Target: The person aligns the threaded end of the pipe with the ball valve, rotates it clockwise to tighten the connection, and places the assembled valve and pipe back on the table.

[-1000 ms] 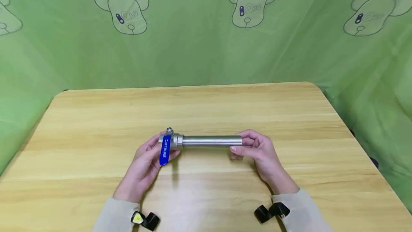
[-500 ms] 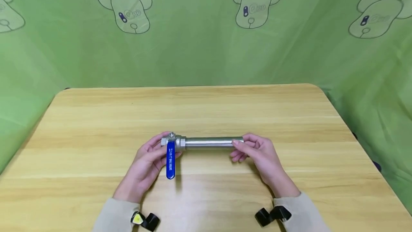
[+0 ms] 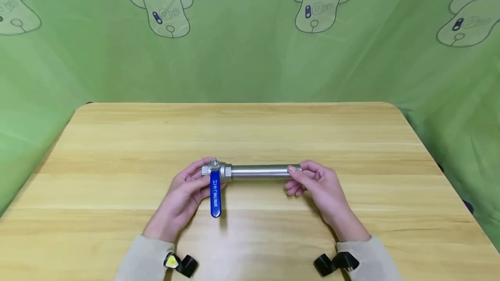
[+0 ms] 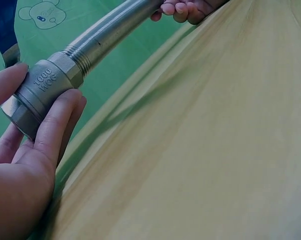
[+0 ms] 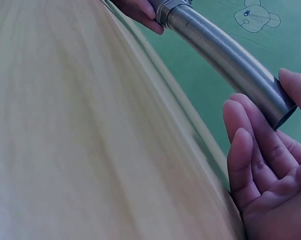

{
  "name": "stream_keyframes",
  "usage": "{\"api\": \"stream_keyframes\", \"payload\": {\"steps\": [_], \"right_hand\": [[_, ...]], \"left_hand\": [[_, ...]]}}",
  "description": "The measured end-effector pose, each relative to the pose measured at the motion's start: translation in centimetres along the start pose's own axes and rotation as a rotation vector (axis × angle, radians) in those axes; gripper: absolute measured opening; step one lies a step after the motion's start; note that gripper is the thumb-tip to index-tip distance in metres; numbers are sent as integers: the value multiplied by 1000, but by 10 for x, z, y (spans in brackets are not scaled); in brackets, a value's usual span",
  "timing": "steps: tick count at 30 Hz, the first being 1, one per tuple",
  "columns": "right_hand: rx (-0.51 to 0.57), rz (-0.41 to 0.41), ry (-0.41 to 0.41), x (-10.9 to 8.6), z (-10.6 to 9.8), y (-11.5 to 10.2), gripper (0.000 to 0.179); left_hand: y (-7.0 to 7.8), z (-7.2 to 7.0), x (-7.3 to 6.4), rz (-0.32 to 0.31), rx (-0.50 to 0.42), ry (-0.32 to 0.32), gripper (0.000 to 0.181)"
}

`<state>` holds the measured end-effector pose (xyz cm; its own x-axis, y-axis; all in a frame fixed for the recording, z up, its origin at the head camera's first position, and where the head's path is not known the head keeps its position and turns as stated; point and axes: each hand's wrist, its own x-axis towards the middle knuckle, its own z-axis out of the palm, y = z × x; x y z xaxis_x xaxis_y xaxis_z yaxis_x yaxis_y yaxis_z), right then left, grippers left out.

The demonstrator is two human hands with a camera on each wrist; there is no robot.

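A steel ball valve (image 3: 225,171) with a blue lever handle (image 3: 215,194) is joined to a straight steel pipe (image 3: 265,171), held level above the table. My left hand (image 3: 187,194) grips the valve body, thumb and fingers on opposite sides. The left wrist view shows "1000 WOG" on the valve body (image 4: 45,82) and thread (image 4: 76,60) where the pipe enters. With my right hand (image 3: 322,190) I pinch the pipe's free end between thumb and fingers; the right wrist view shows its open end (image 5: 285,118). The lever points toward me, across the pipe.
The wooden table (image 3: 250,129) stretches out beneath both hands. Behind it and at the sides hangs a green curtain (image 3: 242,55) printed with bear heads. Black wrist cameras (image 3: 189,266) sit at the light sleeves (image 3: 144,257).
The blue lever, slanted and foreshortened earlier, now lies straight toward me as the valve and pipe have rolled. My right thumb has come up on top of the pipe. The view has shifted slightly.
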<state>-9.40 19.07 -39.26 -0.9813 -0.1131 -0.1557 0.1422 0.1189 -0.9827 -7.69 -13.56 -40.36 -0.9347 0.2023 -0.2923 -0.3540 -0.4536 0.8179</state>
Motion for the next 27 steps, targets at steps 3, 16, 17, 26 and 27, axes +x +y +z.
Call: {"api": "stream_keyframes", "payload": {"steps": [3,16,17,26,27], "right_hand": [[-9,12,5,-1,0,0,24],[37,-46,-55,-3,-1,3,19],[49,-67,-77,-4,-1,3,13],[68,-93,-139,-2,-3,2,20],[66,-90,-136,-2,-4,3,25]], "left_hand": [[-1,0,0,11,3,-4,55],[-3,-1,-1,8,9,6,58],[-2,-1,-2,6,5,6,59],[-2,1,-3,31,-27,25,62],[-2,2,-3,32,-31,29,62]]}}
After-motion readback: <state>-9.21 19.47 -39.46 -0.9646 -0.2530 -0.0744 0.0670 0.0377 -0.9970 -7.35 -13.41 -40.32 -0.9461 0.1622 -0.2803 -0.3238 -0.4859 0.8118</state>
